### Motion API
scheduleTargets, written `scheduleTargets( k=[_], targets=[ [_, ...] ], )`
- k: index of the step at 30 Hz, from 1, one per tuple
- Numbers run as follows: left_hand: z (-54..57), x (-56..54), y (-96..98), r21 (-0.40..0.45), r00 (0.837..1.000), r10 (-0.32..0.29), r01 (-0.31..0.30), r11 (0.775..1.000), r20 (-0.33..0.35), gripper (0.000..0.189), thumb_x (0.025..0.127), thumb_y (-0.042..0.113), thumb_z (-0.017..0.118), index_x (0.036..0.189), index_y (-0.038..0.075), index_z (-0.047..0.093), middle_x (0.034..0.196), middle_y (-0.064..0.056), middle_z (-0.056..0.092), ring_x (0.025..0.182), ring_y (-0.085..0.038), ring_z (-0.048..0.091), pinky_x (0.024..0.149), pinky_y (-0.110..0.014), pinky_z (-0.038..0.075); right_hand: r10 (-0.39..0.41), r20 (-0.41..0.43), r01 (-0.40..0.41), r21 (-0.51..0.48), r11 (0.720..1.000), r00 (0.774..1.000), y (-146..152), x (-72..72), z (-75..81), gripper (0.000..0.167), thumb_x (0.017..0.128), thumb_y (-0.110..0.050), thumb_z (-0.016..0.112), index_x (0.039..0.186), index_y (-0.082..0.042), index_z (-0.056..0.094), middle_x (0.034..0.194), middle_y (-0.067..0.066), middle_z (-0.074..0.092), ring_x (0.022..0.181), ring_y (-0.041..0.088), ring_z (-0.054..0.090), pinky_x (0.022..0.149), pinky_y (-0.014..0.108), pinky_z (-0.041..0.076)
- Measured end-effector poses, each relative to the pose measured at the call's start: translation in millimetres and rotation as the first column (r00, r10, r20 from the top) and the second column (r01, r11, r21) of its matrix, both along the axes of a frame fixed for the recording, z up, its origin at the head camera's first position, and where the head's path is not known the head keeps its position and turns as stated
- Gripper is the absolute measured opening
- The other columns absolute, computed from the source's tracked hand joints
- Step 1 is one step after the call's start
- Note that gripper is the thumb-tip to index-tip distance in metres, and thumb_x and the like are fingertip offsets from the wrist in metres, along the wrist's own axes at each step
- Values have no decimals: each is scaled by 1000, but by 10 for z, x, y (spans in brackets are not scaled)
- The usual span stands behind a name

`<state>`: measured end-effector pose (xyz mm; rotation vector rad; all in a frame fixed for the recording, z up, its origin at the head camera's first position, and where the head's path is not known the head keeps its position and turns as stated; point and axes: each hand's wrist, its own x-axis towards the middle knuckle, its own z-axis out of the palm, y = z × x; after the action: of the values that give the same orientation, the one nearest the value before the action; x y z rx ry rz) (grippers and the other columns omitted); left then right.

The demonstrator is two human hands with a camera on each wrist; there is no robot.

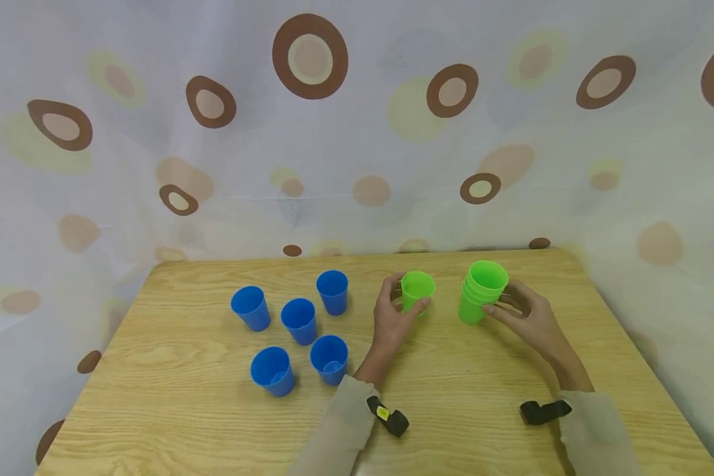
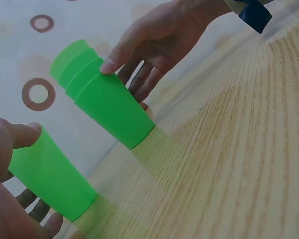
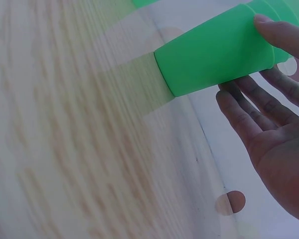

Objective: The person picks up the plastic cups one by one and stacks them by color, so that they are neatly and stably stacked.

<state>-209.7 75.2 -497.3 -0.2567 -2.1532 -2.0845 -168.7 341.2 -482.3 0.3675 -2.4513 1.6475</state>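
Observation:
My left hand (image 1: 391,320) holds a single green cup (image 1: 415,295), thumb on the near side and fingers round its left. The cup stands upright, its base at the tabletop in the left wrist view. To its right, my right hand (image 1: 533,325) grips a stack of green cups (image 1: 472,308) from the right side. Three rims show on that nested stack (image 2: 112,107), which stands upright beside the single cup with a gap between. In the right wrist view the thumb lies near the rims of the stack (image 3: 214,57), while the other fingers reach along its far side.
Several blue cups stand mouth up in a loose group left of my left hand, among them a rear blue cup (image 1: 334,301) and a front blue cup (image 1: 279,385). Everything rests on a wooden table (image 1: 172,396). A patterned curtain (image 1: 357,145) hangs behind it.

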Motion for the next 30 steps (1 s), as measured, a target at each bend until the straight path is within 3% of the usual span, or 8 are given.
scheduleTargets(
  k=[10,20,30],
  targets=[
    [43,13,-29,-5,1000,11,-11,1000,-12,59,87,11,83,137,2,54,127,-15,61,117,-34,60,92,-51,57,-3,12,3,-2,1000,1000,-17,-36,-2,56,97,-6,72,148,-7,50,140,1,57,122,8,58,98,19,50],
    [92,20,-32,-35,1000,26,-27,999,-8,57,87,14,83,137,5,56,128,-11,62,117,-29,60,92,-51,56,-8,14,8,1,1000,1000,-2,12,7,56,97,-6,71,149,-7,50,143,17,54,121,7,58,98,16,49],
    [138,26,-36,-21,1000,20,-20,1000,-10,59,86,14,83,138,4,56,131,-10,62,118,-30,60,94,-52,54,10,-2,-10,-4,1000,1000,1,-19,-15,55,97,-3,71,148,-6,50,141,9,57,121,9,58,99,17,49]
  ],
)
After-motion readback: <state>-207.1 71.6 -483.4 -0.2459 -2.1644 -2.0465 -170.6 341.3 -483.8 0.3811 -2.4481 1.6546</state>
